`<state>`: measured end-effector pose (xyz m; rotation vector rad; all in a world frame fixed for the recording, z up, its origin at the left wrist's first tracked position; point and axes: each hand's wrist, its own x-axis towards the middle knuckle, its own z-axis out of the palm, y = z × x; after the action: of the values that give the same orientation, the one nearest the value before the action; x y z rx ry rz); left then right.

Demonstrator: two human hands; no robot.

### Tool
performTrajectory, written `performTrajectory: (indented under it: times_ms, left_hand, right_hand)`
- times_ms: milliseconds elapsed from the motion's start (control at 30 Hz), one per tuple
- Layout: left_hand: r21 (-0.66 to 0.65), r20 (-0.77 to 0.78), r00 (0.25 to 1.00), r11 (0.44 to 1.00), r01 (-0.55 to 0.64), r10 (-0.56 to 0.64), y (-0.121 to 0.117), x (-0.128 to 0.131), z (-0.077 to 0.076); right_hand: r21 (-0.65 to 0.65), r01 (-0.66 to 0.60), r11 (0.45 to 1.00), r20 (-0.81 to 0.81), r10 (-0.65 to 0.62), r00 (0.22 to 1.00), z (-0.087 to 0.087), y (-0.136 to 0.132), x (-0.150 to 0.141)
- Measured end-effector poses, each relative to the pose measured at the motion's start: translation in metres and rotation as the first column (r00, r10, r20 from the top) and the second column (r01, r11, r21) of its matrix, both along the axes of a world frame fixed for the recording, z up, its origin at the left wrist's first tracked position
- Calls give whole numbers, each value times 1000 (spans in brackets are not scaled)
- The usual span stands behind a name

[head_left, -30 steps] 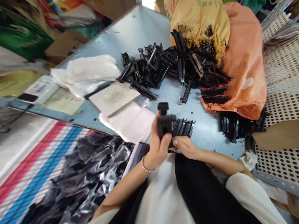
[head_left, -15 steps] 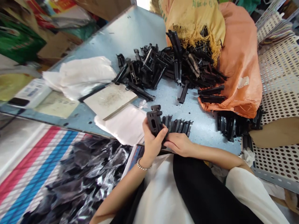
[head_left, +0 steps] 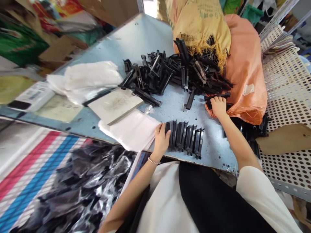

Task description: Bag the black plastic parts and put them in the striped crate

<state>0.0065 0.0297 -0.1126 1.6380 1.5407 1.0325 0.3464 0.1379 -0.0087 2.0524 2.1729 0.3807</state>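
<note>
My left hand (head_left: 161,139) is closed around a long black plastic part (head_left: 168,128) at the left end of a row. To its right, several similar black parts (head_left: 189,137) stand side by side near the table's front edge. My right hand (head_left: 219,107) reaches out to the orange sack, its fingers bent over a black plastic part (head_left: 213,96) lying at the sack's mouth. The fingertips of that hand are partly hidden. Beyond both hands, a loose heap of black parts (head_left: 155,72) spreads across the table.
A yellow woven sack (head_left: 201,19) and an orange sack (head_left: 247,64) lie at the back right. White bags (head_left: 131,129) and a flat pale board (head_left: 115,103) are on the left. Below the table's left edge, black plastic bags (head_left: 92,194) fill a striped bag. A perforated white rack (head_left: 289,97) stands right.
The black part held up in both hands has come down to the row's left end, in my left hand. My right hand has moved away right and forward to the orange sack.
</note>
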Motion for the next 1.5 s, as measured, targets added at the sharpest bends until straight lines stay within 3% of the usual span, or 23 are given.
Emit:
performTrajectory:
  times_ms: [167, 367, 400, 467, 533, 600, 733, 833, 900, 967, 1033, 1100, 1233, 1333, 1433, 1500]
  left_hand:
    - [-11, 10, 998, 998, 58, -58, 4, -5, 5]
    - [135, 83, 995, 990, 47, -58, 3, -7, 51]
    - [165, 87, 993, 984, 64, -79, 4, -5, 59]
    - [205, 84, 988, 973, 107, -126, 5, 0, 70]
    - [206, 82, 984, 969, 139, -158, 5, 3, 74]
    - [171, 103, 980, 973, 153, -172, 4, 3, 71]
    - [105, 174, 968, 981, 162, -179, -2, 1, 62]
    - [88, 229, 952, 979, 186, -202, -2, 8, 63]
    - [71, 296, 931, 977, 203, -215, 2, 18, 68]
    - [56, 417, 877, 969, 240, -241, 7, 28, 76]
    - [29, 572, 778, 955, 296, -259, 12, 34, 87]
    - [-38, 708, 678, 949, 314, -197, 13, 35, 98]
    - [-257, 841, 541, 895, 364, 22, 5, 22, 122]
    - [-348, 860, 506, 798, 491, 64, -6, 14, 134]
    - [-391, 857, 509, 748, 537, 82, -15, 15, 136]
    - [-400, 839, 535, 780, 481, 101, -16, 18, 132]
  right_hand:
    - [-58, -16, 998, 1, 16, 1000, 7, 2, 0]
    - [139, -35, 990, -93, 48, 995, 41, 7, -13]
    - [110, -34, 993, -95, 44, 995, 43, 7, -18]
    - [-110, -42, 993, -77, 34, 996, 39, 2, -26]
    - [-356, -58, 933, -55, 41, 998, 28, -4, -30]
    - [-436, -92, 895, -52, 77, 996, 16, -11, -27]
    - [-279, -198, 940, -73, 185, 980, 6, -14, -11]
    - [-193, -216, 957, -142, 191, 971, 15, -14, -13]
    - [-127, -212, 969, -286, 169, 943, 25, -21, -29]
    - [-85, -305, 949, -509, 222, 832, 35, -37, -56]
    - [-46, -477, 877, -689, 318, 651, 44, -59, -86]
    - [18, -566, 824, -732, 397, 554, 53, -81, -109]
    - [222, -461, 859, -638, 485, 598, 65, -97, -125]
    - [331, -463, 822, -534, 568, 627, 63, -84, -128]
    - [306, -519, 798, -526, 596, 607, 53, -67, -137]
    - [233, -482, 844, -637, 507, 580, 45, -60, -147]
